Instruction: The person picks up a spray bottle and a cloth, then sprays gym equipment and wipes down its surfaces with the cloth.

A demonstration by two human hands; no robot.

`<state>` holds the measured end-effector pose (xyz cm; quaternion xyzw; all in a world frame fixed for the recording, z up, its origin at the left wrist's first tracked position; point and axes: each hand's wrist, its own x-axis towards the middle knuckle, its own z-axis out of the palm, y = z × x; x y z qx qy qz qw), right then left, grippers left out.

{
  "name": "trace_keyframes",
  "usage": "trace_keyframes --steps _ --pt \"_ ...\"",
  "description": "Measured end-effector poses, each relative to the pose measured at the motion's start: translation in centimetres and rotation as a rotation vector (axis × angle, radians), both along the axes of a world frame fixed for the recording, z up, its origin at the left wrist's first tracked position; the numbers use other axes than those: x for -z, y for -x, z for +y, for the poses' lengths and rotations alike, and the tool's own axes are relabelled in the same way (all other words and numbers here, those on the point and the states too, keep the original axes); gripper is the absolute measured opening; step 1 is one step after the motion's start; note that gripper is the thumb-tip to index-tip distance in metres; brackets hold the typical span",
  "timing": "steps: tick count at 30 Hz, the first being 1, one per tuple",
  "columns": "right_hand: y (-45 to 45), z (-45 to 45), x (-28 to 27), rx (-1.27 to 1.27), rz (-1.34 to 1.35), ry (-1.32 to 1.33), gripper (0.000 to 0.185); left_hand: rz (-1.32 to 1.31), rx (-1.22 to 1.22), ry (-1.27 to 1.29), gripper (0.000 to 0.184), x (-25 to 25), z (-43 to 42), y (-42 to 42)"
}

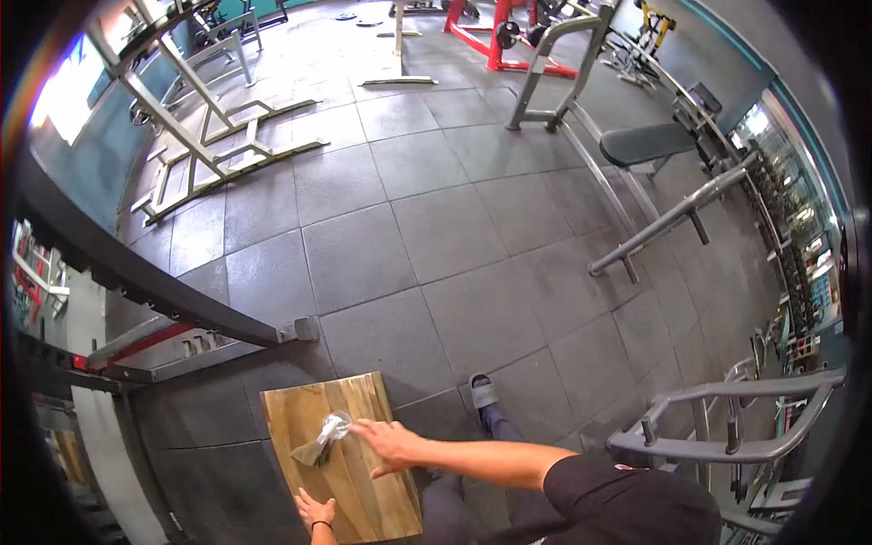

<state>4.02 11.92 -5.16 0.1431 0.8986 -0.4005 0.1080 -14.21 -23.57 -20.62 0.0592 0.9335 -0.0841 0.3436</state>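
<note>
Currently reaching over a wooden board (368,500)

Extends the right hand (391,445) across the right edge of the board, palm down, arm nearly straight below a black sleeve (590,495). Holds the fingers long and the thumb spread away from them, unclenched, fingertips right at the pale, clear-wrapped end of a brush-like thing (324,440); impossible to tell whether touching. Places the left hand (313,510) at the board's lower left edge, fingers fanned and loose, dark band (322,524) around the wrist.

Counted: one board, flat above the tiled floor (354,254); one brush-like thing, lying on the board with tan end toward its left edge; two hands; one sandal (484,392), right of the board and apart from it.

Around the board: just beyond its far edge, the foot of a dark rack (182,282); well to the right, a metal frame (745,445); farther off, a padded bench (647,143), a red machine (495,54) and pale stands (186,141). In the way: the right hand, covering part of the board's right side.
</note>
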Motion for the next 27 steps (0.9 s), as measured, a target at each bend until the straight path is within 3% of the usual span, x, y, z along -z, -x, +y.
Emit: trace_keyframes --steps 3,5,8,11,12,16,19,23,24,27 --pt "4.6 -3.0 -0.4 -0.072 0.236 -0.042 0.123 0.178 0.189 -0.083 0.120 1.0 0.9 0.4" --pt "7.2 -4.5 -0.1 -0.165 0.301 -0.090 0.121 0.127 0.190 -0.133 0.112 1.4 2.9 0.3" --pt "8.9 -7.1 3.4 -0.296 0.172 -0.164 0.117 0.040 0.165 -0.150 0.100 4.9 3.2 0.7" --pt "9.1 -9.7 8.7 -0.126 0.415 -0.564 0.105 0.251 0.170 -0.244 0.095 9.0 2.9 0.4" --pt "9.2 -9.0 7.1 -0.044 0.393 -0.604 0.084 0.384 0.154 -0.419 0.090 9.1 3.2 0.4" --pt "10.1 -6.5 6.5 -0.010 0.248 -0.731 0.054 0.754 0.436 -0.735 0.090 8.0 7.6 2.5" --pt "10.3 -5.5 7.7 -0.041 0.334 -0.640 0.038 0.602 0.456 -0.693 0.091 8.0 10.6 4.0" --pt "10.4 -4.0 8.2 -0.052 0.190 -0.460 0.024 0.456 0.447 -0.533 0.055 8.5 13.5 6.1" --pt "10.3 -3.6 8.6 -0.039 0.203 -0.403 0.021 0.605 0.510 -0.579 0.037 7.2 14.6 5.9" --pt "9.8 -2.8 9.5 -0.046 0.229 -0.271 0.021 0.496 0.518 -0.557 0.034 6.7 15.4 5.5"
